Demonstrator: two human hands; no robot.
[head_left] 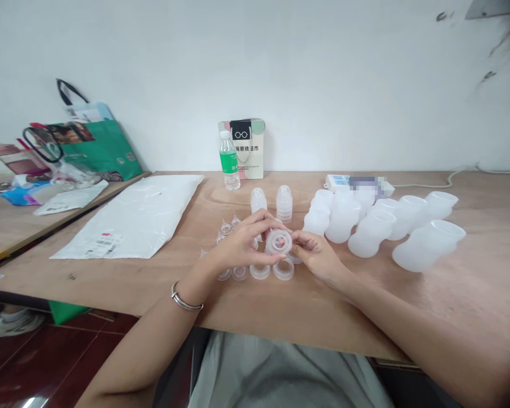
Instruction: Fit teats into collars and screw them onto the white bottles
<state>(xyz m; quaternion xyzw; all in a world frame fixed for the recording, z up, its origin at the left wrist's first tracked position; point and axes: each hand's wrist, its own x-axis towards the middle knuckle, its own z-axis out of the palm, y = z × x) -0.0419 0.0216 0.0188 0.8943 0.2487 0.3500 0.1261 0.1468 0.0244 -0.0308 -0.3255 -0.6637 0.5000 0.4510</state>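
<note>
Left hand [253, 241] has it, thumb and fingers gripping a clear ring [279, 242]; the right hand [318, 254] is at its edge, grip impossible to tell! The ring sits between both, apparently being adjusted, calling for steady fingers next; cloudy bottles [366, 233] wait off right.

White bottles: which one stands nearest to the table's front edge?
The white bottle at the group's front right: its base sits lower in the picture than the others'.

Translucent ring [278, 242] between left hand [243, 241] and right hand [318, 255]
</note>
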